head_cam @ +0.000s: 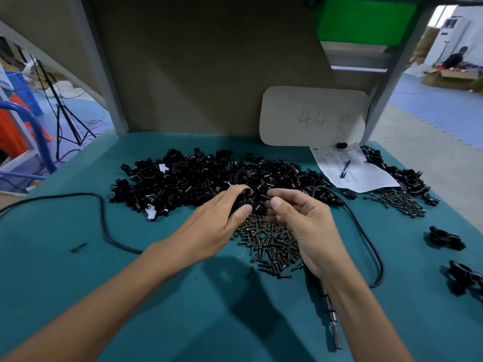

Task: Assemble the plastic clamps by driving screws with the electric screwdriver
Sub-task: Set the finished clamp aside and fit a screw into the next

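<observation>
Screw near clamp
The left hand (219, 220) grips a clamp (245, 195); the right hand (300, 226) pinches a screw (265, 197), axis 9-to-3 o'clock, clamp just beside at 9.

Left hand (219, 218) grips clamp (244, 198); right hand (300, 226) pinches screw (266, 197).

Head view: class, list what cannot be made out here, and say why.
Head view throughout.
Clamp part: mostly wrapped by the left hand.
Screw in right hand: too small for detail.
Screwdriver: body hidden under the right forearm.
Printed sheet: text too small.
Clamp, far right: cut by frame edge.
</observation>
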Demonstrator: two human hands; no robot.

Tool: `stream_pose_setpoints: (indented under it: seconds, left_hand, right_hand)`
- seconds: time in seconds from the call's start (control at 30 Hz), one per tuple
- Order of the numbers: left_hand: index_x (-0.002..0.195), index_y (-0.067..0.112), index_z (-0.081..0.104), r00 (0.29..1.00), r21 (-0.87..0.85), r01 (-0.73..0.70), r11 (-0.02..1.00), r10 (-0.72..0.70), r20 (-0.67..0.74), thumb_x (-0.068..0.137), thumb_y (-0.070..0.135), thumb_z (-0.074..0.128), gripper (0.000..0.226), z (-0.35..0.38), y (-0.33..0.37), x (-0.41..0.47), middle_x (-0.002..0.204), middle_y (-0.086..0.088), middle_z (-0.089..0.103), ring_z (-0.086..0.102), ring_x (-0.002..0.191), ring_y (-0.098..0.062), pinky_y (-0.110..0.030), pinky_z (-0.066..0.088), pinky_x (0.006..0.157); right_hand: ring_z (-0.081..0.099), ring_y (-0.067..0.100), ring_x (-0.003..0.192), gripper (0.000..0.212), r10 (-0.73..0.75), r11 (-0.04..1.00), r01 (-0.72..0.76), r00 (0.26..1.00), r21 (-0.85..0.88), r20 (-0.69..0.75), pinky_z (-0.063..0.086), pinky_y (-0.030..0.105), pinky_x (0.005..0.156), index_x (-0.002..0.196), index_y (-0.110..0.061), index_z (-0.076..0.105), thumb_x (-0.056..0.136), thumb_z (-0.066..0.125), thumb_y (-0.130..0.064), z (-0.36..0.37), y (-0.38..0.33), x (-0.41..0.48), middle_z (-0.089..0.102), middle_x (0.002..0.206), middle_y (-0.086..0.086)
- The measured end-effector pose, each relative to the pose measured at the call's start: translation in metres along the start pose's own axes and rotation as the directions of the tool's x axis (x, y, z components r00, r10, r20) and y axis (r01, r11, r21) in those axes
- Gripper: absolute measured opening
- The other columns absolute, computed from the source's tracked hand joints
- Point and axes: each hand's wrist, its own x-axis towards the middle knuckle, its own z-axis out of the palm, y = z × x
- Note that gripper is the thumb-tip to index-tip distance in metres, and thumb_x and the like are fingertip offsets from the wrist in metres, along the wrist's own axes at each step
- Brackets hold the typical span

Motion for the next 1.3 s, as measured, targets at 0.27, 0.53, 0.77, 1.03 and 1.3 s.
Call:
stream_pose_setpoints:
  seconds: [0.27,0.53,0.77,1.03,1.3]
  left_hand:
    - [0.14,0.042,0.033,1.0,-0.001,-0.028,1.0,0.028,-0.002,0.1,0.062,0.029,0.045,0.0021,0.0057,0.0009,0.126,0.015,0.053,0.052,0.109,-0.006,-0.027,0.039,0.084]
    - [0.139,0.043,0.033,1.0,-0.008,-0.029,1.0,0.029,-0.005,0.1,0.062,0.029,0.043,-0.0005,0.0073,-0.0036,0.115,0.018,0.053,0.052,0.101,0.004,-0.018,0.039,0.077]
    - [0.138,0.043,0.033,0.999,0.025,-0.043,0.999,0.043,0.003,0.1,0.063,0.027,0.044,-0.0017,0.008,-0.0052,0.119,0.013,0.053,0.054,0.102,-0.006,-0.034,0.047,0.084]
    - [0.135,0.046,0.032,0.998,0.062,-0.066,0.996,0.066,0.009,0.098,0.066,0.024,0.043,-0.0012,0.0081,-0.0057,0.118,0.012,0.053,0.054,0.102,-0.008,-0.032,0.046,0.083]
    - [0.133,0.046,0.033,0.997,0.078,-0.082,0.994,0.083,-0.009,0.097,0.067,0.024,0.042,0.0,0.0085,-0.0062,0.112,0.013,0.052,0.053,0.097,-0.006,-0.031,0.044,0.078]
  right_hand:
    - [0.072,0.02,0.087,0.017,-0.041,0.994,0.048,0.997,-0.098,0.072,0.059,0.03,0.081,0.106,-0.019,0.079,0.093,0.069,-0.016,0.0008,-0.0108,-0.003,0.077,0.098,0.01]
    - [0.071,0.018,0.085,0.018,-0.057,0.997,0.059,0.998,-0.041,0.034,0.058,0.027,0.078,0.102,-0.019,0.08,0.095,0.067,-0.009,0.0034,-0.0086,-0.0009,0.076,0.096,0.012]
    - [0.073,0.018,0.084,0.017,-0.041,0.991,0.053,0.994,-0.125,0.1,0.058,0.025,0.078,0.106,-0.015,0.078,0.096,0.067,-0.008,0.0009,-0.0119,0.0017,0.077,0.095,0.008]
    - [0.072,0.017,0.079,0.01,-0.006,0.997,0.012,0.998,-0.081,0.068,0.057,0.024,0.074,0.102,-0.011,0.072,0.092,0.072,-0.01,0.003,-0.0087,0.0018,0.076,0.091,0.01]
    - [0.068,0.02,0.081,0.006,-0.034,0.91,0.057,0.997,-0.41,0.065,0.059,0.034,0.071,0.095,-0.022,0.074,0.097,0.069,-0.026,0.0069,-0.0094,0.002,0.073,0.086,0.0]
